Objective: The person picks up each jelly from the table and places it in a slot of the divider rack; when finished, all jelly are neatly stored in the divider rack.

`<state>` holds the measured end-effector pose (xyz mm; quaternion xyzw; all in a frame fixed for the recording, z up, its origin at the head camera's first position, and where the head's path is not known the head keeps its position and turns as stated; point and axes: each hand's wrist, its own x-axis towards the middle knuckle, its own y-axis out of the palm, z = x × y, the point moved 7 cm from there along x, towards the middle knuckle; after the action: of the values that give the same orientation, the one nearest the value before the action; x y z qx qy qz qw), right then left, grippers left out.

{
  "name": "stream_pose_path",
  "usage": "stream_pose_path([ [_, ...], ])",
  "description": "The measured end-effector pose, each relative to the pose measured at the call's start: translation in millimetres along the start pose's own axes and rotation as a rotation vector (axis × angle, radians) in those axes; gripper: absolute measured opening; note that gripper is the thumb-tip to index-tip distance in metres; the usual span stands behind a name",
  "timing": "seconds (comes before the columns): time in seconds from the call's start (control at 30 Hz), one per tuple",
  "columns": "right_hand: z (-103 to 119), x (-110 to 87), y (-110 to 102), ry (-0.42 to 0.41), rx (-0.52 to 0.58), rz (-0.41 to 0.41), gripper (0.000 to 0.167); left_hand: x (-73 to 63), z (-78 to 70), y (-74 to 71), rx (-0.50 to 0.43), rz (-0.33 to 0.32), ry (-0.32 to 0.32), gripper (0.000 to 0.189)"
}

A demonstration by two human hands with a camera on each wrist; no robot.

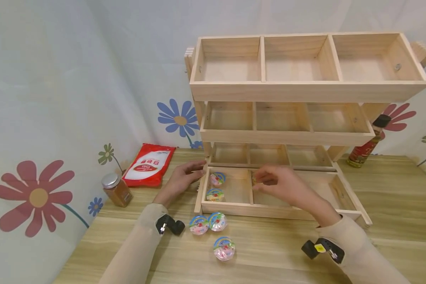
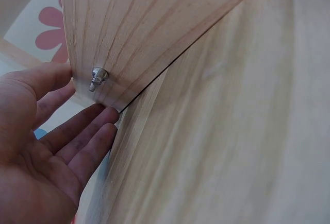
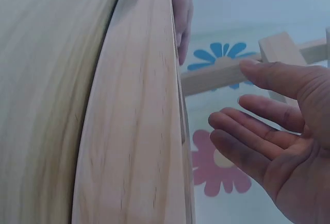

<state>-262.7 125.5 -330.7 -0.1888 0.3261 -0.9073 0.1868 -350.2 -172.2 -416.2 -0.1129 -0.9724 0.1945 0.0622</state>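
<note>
A wooden rack [image 1: 280, 136] with tiers of divided trays stands before me. My left hand [image 1: 184, 178] rests with its fingertips against the left side of the bottom tray [image 2: 149, 33], beside a metal bolt. Over the middle compartment of that tray hangs my right hand [image 1: 282, 183], fingers slightly bent and apart, with nothing between them. Two small round cups with printed lids, one behind [image 1: 217, 178] the other cup [image 1: 215, 195], sit in the left compartment. A further lid shows partly behind the right fingertips. In front of the rack lie three similar cups [image 1: 224, 248].
Left of the rack are a red and white packet [image 1: 148, 165] and a spice jar [image 1: 116, 190] with a silver lid. A dark-capped bottle [image 1: 367, 144] stands behind the rack's right side. The flowered curtain [image 1: 92, 98] hangs behind the table.
</note>
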Motion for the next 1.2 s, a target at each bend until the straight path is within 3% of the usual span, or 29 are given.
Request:
stream_pose_path([
  [0.27, 21, -10.1, 15, -0.093, -0.022, 0.053, 0.031, -0.7, -0.6, 0.5, -0.009, 0.006, 0.001, 0.049],
  [0.53, 37, -20.1, 32, -0.236, -0.031, 0.104, 0.032, -18.2, -36.3, 2.4, -0.011, 0.017, -0.021, 0.047],
  [1.2, 45, -33.3, 78, -0.280, 0.112, 0.308, 0.030, -17.6, -36.8, 3.5, -0.014, 0.017, -0.016, 0.047],
])
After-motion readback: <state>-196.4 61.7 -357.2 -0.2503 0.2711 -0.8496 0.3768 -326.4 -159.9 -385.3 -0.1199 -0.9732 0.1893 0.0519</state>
